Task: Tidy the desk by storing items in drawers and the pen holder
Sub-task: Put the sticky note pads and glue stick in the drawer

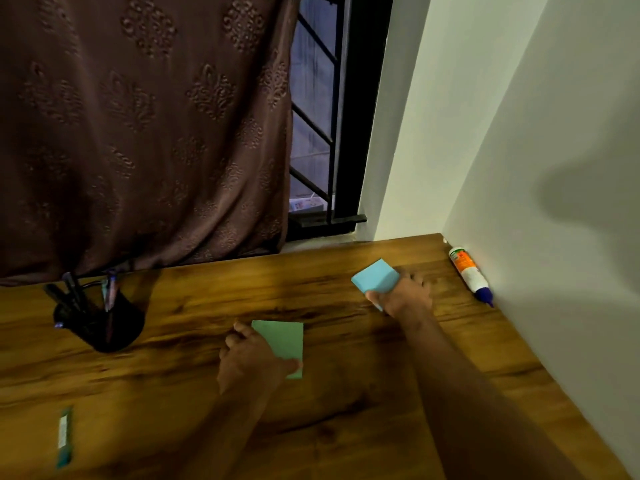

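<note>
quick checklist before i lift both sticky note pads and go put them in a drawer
1. Left hand grips the green sticky note pad: ok, thumb and fingers pinch its edges.
2. Right hand grips the blue sticky note pad: ok, pad already tilted up.
3. Drawer open and in reach: cannot tell, none in view.
4. Lift path free of the pen holder and glue bottle: ok, both stand apart.
5. Nothing left behind: not ok, glue bottle and a small green item remain on the desk.
</note>
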